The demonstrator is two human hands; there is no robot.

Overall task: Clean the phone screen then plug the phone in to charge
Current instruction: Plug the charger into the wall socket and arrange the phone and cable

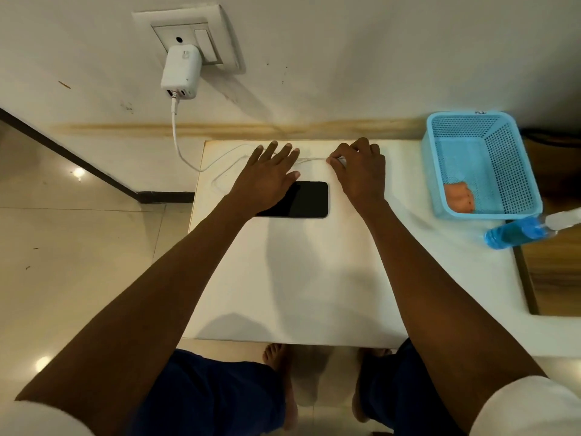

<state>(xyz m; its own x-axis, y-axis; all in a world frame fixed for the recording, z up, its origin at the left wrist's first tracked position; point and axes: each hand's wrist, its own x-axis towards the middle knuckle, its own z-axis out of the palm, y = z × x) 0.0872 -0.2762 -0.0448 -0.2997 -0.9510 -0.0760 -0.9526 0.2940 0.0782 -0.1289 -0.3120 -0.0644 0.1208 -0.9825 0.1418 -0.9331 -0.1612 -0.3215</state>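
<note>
My right hand (358, 171) is pinching the free end of the white charging cable (232, 160) betw. thumb & forefinger, other fingers curled; the plug tip itself is hidden under my fingertips. My left hand (267, 177) is lying flat w/ fingers spread & straight, holding nothing, palm over the left end of the phone (306, 199) & fingertips reaching onto the cable behind it. The phone is lying face up, dark screen, lengthwise across the far middle of the white bench (298, 278), just in front of both hands.

The cable is looping loosely on the bench, then running off the far left edge up to a white charger (182, 72) sitting in the wall socket (188, 36). At the right, a blue basket (481, 165) is holding an orange cloth (459, 196); a blue spray bottle (522, 232) is lying beside it.

Judging from this, cleaning looks done & I'm on the plug-in step. To do it well: I'm thinking steady the phone w/ the left hand, find which end has the port (can't tell from here), line the plug up straight & push gently, w/o dragging the cable taut.
</note>
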